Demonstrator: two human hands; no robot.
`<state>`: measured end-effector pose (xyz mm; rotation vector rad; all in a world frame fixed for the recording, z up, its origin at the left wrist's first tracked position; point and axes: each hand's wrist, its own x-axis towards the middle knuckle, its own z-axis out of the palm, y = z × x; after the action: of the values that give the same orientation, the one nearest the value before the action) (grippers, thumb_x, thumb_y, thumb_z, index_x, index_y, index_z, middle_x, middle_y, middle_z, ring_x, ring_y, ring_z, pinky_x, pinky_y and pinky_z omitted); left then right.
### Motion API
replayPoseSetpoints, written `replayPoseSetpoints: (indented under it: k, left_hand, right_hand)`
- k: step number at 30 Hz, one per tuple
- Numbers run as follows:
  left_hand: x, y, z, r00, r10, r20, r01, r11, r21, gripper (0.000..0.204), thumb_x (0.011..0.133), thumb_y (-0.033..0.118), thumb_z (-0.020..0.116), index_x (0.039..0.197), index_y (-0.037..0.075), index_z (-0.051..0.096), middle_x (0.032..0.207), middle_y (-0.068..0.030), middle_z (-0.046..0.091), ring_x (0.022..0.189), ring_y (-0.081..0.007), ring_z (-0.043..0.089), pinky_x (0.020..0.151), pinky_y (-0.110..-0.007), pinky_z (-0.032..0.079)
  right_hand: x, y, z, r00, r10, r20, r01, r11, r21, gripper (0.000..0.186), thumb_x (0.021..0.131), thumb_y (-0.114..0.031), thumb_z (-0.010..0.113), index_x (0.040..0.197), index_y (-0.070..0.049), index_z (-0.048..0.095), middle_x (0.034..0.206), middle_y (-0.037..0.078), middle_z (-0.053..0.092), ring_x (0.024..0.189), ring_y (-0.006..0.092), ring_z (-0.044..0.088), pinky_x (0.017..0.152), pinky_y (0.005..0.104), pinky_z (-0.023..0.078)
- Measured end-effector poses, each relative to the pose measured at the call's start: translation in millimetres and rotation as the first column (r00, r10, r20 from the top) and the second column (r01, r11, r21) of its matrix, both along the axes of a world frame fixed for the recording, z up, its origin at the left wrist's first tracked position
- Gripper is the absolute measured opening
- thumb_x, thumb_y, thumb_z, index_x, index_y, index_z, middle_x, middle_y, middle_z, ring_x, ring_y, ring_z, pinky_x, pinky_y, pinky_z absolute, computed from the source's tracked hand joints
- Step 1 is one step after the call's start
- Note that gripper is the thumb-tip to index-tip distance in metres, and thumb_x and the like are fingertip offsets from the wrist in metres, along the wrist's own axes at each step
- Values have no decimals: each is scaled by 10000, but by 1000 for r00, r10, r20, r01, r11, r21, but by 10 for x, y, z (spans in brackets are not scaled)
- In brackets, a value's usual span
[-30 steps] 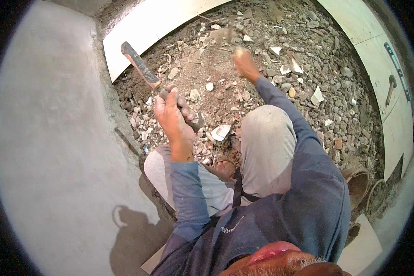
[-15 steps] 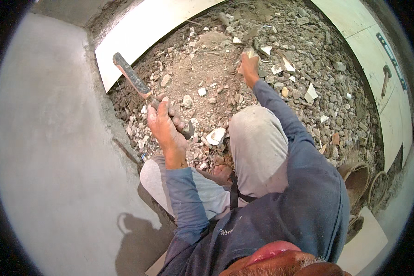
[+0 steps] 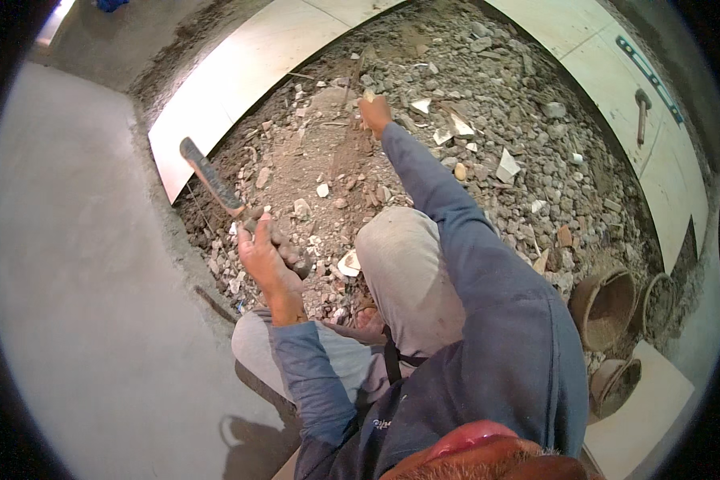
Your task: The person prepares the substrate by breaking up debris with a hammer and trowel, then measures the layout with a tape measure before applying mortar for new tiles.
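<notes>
Moved since the earlier frame, head view: right grip (image 3: 374,117) has swung leftward over the rubble bed (image 3: 488,204), farther from the white tile shard (image 3: 421,106) at its right; left grip (image 3: 268,254) roughly unchanged against nearby stones.

Right grip: fingers closed around a pale-handled tool (image 3: 368,95), which projects away from the body, beyond the knuckles; far end blurred, type uncertain. This hand is nearer the mid-bed debris.

Left grip: wrapped on a black-and-wood-handled tool (image 3: 210,174), handle slanting forward-left out of the fist; working end not discernible.

Surroundings: bent knee (image 3: 400,248) between the grips, nearer the body, limiting space there. Right of right grip, well apart: hammer (image 3: 642,116), spirit level (image 3: 648,78); nearer the body, round pan (image 3: 604,312).
</notes>
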<state>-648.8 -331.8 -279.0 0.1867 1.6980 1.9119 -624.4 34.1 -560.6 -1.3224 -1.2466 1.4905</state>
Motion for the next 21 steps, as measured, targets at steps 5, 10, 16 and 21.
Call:
replayPoseSetpoints:
  k: [5, 10, 16, 21]
  left_hand:
    - [-49, -5, -74, 998, 13, 60, -15, 1000, 18, 172, 949, 137, 590, 1104, 102, 522, 662, 46, 422, 437, -38, 354, 341, -210, 283]
    - [-43, 59, -84, 995, -92, 25, 92, 996, 6, 174, 935, 156, 618, 1088, 108, 550, 651, 41, 433, 436, -54, 361, 348, -221, 277]
    - [-34, 71, -172, 996, -51, -69, 45, 996, -79, 176, 914, 152, 629, 1064, 95, 556, 642, 47, 438, 421, -53, 377, 332, -221, 292]
    - [253, 317, -190, 993, -116, 28, 115, 992, 54, 150, 917, 147, 616, 1039, 98, 544, 643, 44, 445, 416, -57, 397, 324, -219, 295]
  right_hand:
    - [1010, -618, 87, 943, -303, -140, 276, 943, -184, 200, 905, -172, 606, 914, 11, 525, 755, 90, 546, 575, 192, 550, 423, 378, 414]
    - [2462, -1368, 384, 923, -379, 74, 385, 896, -221, 212, 953, -148, 576, 1107, -18, 512, 921, 74, 571, 752, 218, 617, 618, 380, 520]
    - [1561, -1275, 293, 987, 163, 12, -162, 987, -20, 354, 970, -265, 569, 1188, 5, 502, 979, 142, 576, 815, 265, 605, 689, 429, 496]
    - [1328, -9, -388, 797, 37, 603, -266, 918, 295, 327, 928, -255, 549, 1161, -26, 544, 1011, 186, 562, 913, 325, 574, 758, 497, 448]
